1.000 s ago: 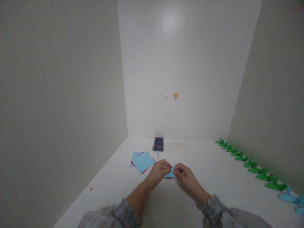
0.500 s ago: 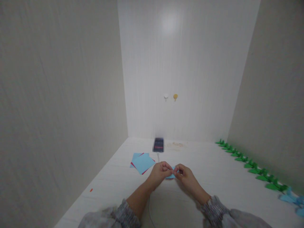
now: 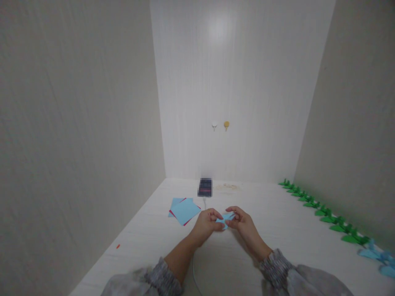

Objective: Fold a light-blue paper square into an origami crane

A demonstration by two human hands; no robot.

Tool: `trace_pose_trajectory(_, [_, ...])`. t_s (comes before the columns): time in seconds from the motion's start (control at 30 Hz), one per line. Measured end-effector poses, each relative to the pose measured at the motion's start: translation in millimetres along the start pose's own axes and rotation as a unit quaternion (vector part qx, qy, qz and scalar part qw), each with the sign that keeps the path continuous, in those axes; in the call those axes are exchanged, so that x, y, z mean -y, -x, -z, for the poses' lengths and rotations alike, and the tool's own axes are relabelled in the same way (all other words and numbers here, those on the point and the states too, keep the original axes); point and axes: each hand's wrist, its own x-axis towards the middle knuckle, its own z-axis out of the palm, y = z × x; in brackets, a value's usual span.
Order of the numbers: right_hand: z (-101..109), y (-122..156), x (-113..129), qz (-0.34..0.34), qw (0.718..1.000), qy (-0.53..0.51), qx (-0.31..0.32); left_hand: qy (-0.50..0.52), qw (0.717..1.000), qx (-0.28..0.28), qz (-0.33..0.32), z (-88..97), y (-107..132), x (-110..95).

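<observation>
A small folded piece of light blue paper (image 3: 226,218) is held a little above the white table (image 3: 148,242), between both hands. My left hand (image 3: 207,224) pinches its left end with thumb and fingertips. My right hand (image 3: 242,222) pinches the right end, fingers curled round it. Most of the paper is hidden by my fingers. Patterned grey sleeves cover both forearms near the bottom edge.
A stack of light blue and red paper sheets (image 3: 184,210) lies left of my hands. A dark phone (image 3: 205,187) with a white cable stands at the back. Green folded paper figures (image 3: 321,213) line the right wall, with blue ones (image 3: 378,259) nearer. Two hooks (image 3: 220,124) sit on the wall.
Both hands have lifted the blue paper slightly and turned it; more of the paper shows between the fingers than before. The view shifted a little.
</observation>
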Motion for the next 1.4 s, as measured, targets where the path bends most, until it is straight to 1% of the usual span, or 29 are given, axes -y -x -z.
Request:
trace_pose_trajectory(0.13, [2,-2,-2,0.001,0.999,0.025,-0.034,0.014,1.000,-0.004,-0.006,0.2,0,0])
trace_pose_trajectory(0.2, [2,-2,-2,-0.006,0.998,0.032,-0.046,0.005,1.000,-0.001,-0.005,0.5,0,0])
trace_pose_trajectory(0.3, [2,-3,-2,-0.026,0.998,0.018,-0.046,-0.012,1.000,0.003,0.003,1.2,0,0])
trace_pose_trajectory(0.5, [7,-3,-1,-0.045,0.998,0.004,-0.042,0.011,1.000,0.012,0.019,1.9,1,-3])
trace_pose_trajectory(0.73, [8,-1,3,-0.055,0.998,-0.026,-0.003,-0.014,1.000,-0.007,0.013,2.2,2,-3])
trace_pose_trajectory(0.83, [6,0,7,-0.057,0.998,-0.036,-0.008,-0.025,1.000,-0.009,0.008,1.8,3,-4])
trace_pose_trajectory(0.9, [4,1,9,-0.049,0.999,-0.019,-0.001,-0.021,1.000,-0.006,0.006,1.1,4,-6])
trace_pose_trajectory(0.97, [2,2,10,-0.046,0.999,0.011,0.019,-0.015,1.000,0.001,0.001,0.4,4,-5])
trace_pose_trajectory(1.13, [5,2,5,-0.026,0.996,0.068,0.043,-0.016,1.000,0.019,-0.005,1.4,1,0])
trace_pose_trajectory(1.3, [9,1,3,-0.017,0.995,0.070,0.069,0.001,0.999,0.034,-0.001,2.7,1,0])
trace_pose_trajectory(1.4, [8,0,4,-0.024,0.996,0.060,0.068,0.003,1.000,0.025,-0.010,2.6,2,-2])
